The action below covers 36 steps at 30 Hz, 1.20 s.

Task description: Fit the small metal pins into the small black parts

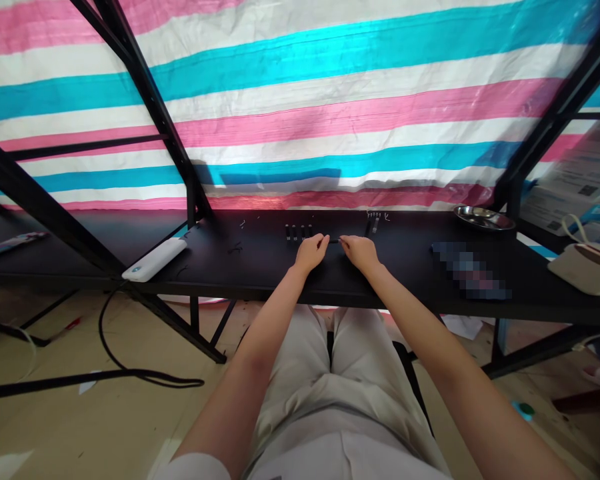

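The left hand [310,253] and right hand [359,255] sit near the front edge of the black table [260,267], each grip closed on a thin black piece [333,241] between them. Small upright black parts [298,232] stand just behind; a white power bank [155,259] and steel bowl [484,217] lie well apart.

A power bank [155,259] is lying toward the left end of the table [250,273]. A steel bowl [484,218] is sitting at the back right. Small upright parts [298,233] are standing in a row between them, toward the back.
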### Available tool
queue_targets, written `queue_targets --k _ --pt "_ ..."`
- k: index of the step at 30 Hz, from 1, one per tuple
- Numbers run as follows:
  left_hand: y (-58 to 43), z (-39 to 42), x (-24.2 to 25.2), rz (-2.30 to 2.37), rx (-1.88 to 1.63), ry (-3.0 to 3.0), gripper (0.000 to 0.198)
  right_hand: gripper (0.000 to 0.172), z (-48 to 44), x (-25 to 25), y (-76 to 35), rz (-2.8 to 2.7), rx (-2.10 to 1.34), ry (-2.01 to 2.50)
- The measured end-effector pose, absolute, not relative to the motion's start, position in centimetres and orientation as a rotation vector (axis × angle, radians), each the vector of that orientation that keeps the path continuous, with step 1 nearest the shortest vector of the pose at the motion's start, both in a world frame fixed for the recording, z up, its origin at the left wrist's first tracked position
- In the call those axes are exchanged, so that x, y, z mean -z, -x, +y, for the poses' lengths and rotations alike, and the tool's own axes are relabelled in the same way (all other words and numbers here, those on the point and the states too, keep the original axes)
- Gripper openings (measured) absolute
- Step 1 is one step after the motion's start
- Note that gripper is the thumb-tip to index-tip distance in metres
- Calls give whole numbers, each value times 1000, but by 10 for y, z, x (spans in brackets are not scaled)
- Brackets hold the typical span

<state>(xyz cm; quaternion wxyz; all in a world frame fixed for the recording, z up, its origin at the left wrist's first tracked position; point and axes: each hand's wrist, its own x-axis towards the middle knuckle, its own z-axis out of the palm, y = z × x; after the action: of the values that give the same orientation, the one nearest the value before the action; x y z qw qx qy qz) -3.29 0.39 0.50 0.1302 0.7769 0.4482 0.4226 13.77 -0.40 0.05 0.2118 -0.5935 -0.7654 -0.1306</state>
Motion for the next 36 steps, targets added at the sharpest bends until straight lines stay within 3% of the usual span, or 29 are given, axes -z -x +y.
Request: queue_targets --k 11,20,24,29,36 --pt "33 4 -6 1324 -1286 -2193 43 40 -6 3 -137 -2068 384 1594" --pt "35 13 2 1288 -1321 -2158 21 31 -5 -1 -142 -2032 423 1723" --pt "34 15 4 1261 -1271 -2164 14 33 -4 -1 -143 -2042 338 1568" --pt "33 14 3 1100 -1219 -2192 13 30 -1 3 -138 -2218 164 1327" --pt "33 13 6 1062 -1237 -2172 23 23 6 8 -141 -2137 91 1360"
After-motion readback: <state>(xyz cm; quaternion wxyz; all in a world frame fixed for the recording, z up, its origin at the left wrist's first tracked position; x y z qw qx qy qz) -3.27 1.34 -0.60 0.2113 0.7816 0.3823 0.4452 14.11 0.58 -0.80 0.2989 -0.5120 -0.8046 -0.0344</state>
